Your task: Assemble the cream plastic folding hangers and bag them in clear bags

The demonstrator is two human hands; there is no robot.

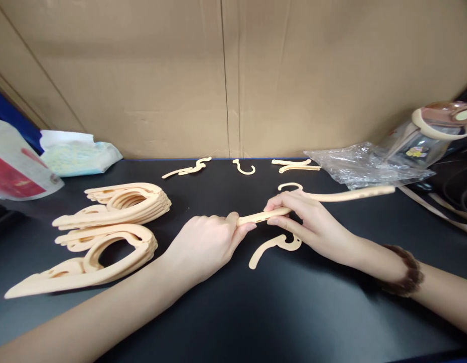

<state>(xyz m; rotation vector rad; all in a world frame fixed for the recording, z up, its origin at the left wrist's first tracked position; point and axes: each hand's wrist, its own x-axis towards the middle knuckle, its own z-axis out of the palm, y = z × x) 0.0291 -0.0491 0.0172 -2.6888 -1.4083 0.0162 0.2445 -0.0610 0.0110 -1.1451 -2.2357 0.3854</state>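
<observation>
A long beige plastic bar (346, 194) lies across the middle of the black table (233, 312), raised slightly. My left hand (206, 244) is closed, its thumb and fingers pinching the bar's left end. My right hand (309, 222) grips the same bar a little further right, fingers wrapped over it. A loose beige hook piece (273, 248) lies on the table just below both hands. Another small hook (289, 186) sits behind my right hand.
Two stacks of beige hanger parts (116, 204) (89, 259) lie at the left. Small loose pieces (188, 170) (244, 168) (295, 165) lie by the cardboard wall (233, 75). A clear plastic bag (363, 164) and a bottle (433, 133) are at the right, packets (72, 151) at the far left.
</observation>
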